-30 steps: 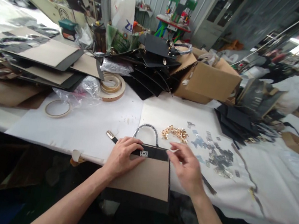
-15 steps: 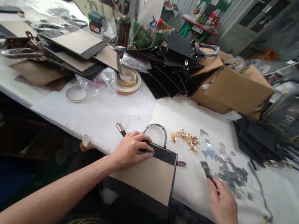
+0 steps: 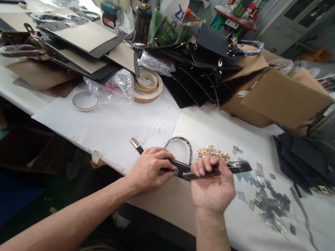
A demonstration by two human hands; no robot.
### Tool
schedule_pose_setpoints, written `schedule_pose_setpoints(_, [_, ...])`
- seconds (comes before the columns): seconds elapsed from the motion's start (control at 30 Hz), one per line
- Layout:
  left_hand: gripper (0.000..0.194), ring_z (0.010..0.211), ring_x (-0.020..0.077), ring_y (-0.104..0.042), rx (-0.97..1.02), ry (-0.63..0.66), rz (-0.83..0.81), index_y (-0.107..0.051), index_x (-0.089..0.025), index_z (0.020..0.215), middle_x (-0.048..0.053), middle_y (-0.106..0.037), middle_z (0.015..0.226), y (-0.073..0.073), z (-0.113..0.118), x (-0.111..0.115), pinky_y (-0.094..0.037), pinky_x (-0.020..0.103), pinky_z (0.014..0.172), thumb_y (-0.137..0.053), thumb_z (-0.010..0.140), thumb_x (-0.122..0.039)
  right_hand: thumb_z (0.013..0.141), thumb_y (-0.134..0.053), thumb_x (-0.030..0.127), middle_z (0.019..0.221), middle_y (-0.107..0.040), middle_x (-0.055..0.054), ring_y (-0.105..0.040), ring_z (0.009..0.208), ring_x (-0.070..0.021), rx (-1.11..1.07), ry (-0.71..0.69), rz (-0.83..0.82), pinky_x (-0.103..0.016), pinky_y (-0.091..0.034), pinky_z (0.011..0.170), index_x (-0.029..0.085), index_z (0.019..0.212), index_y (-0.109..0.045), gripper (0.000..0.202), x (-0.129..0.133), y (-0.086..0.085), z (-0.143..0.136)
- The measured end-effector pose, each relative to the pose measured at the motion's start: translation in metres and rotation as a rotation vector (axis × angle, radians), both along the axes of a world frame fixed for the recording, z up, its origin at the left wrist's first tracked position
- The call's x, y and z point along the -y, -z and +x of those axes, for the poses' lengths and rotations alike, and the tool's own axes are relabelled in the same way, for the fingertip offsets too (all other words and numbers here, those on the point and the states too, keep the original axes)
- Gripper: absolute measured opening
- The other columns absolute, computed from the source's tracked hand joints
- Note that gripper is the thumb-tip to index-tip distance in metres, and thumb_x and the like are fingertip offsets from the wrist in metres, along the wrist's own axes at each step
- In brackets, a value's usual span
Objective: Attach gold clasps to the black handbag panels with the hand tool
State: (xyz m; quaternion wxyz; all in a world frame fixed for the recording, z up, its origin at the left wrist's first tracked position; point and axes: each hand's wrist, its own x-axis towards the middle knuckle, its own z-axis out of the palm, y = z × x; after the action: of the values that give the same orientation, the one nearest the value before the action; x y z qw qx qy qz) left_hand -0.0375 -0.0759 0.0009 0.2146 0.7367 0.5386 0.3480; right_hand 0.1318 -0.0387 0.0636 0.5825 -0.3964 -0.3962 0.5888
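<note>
A black and tan bag panel lies at the table's front edge, with a looped handle behind it and a strap with a gold clasp at its left. My left hand pinches a small metal plate against the panel's black top strip. My right hand is closed round a dark flat tool, held over the panel's right part. The tool's broad end points right; its narrow end is near the small plate. Gold fittings lie behind my right hand.
Metal plates are scattered on the right of the table. Tape rolls, stacked panels, black bags and a cardboard box stand further back. Black pieces lie at the right.
My right hand has moved left and up to the panel, and the tool in it has turned. My left hand remains on the panel's top strip. The camera view has shifted slightly.
</note>
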Motion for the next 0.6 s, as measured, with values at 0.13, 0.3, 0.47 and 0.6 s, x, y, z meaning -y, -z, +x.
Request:
schedule_pose_setpoints(0.13, [0.011,0.122,0.0255,-0.061,0.003,0.009,0.004,-0.08,-0.032,0.101,0.0,-0.074,0.124,0.002,-0.001,0.0,-0.047,0.047,0.108,-0.073,0.091,-0.03,0.095,-0.054,0.043,0.058,-0.018,0.008,-0.015,0.045,-0.0105,0.0,0.041,-0.008,-0.026,-0.022,0.042,0.023,0.067,-0.03,0.042,0.001,0.015,-0.007])
schedule_pose_setpoints(0.3, [0.011,0.121,0.0249,-0.06,-0.018,0.019,0.008,-0.078,-0.031,0.102,0.0,-0.072,0.125,0.003,-0.001,0.0,-0.046,0.046,0.107,-0.071,0.093,-0.032,0.098,-0.05,0.042,0.052,-0.016,0.008,-0.012,0.042,-0.0107,-0.019,0.099,0.037,-0.029,-0.015,0.042,0.023,0.064,-0.03,0.044,0.008,0.021,-0.011])
schedule_pose_setpoints(0.47, [0.011,0.12,0.0257,-0.061,-0.022,0.028,0.007,-0.078,-0.031,0.101,0.001,-0.073,0.125,0.003,-0.002,0.0,-0.046,0.047,0.105,-0.069,0.094,-0.033,0.098,-0.052,0.035,0.053,-0.02,0.007,-0.016,0.042,-0.01,0.01,0.151,0.106,-0.031,-0.014,0.045,0.022,0.061,-0.031,0.044,0.017,0.026,-0.021])
schedule_pose_setpoints(0.6, [0.012,0.119,0.0255,-0.061,-0.009,0.025,0.01,-0.078,-0.031,0.101,0.001,-0.073,0.124,0.004,-0.002,0.0,-0.045,0.047,0.105,-0.069,0.094,-0.033,0.102,-0.047,0.039,0.051,-0.017,0.007,-0.014,0.04,-0.0094,0.0,0.165,0.19,-0.031,-0.014,0.044,0.022,0.058,-0.03,0.05,0.024,0.034,-0.028])
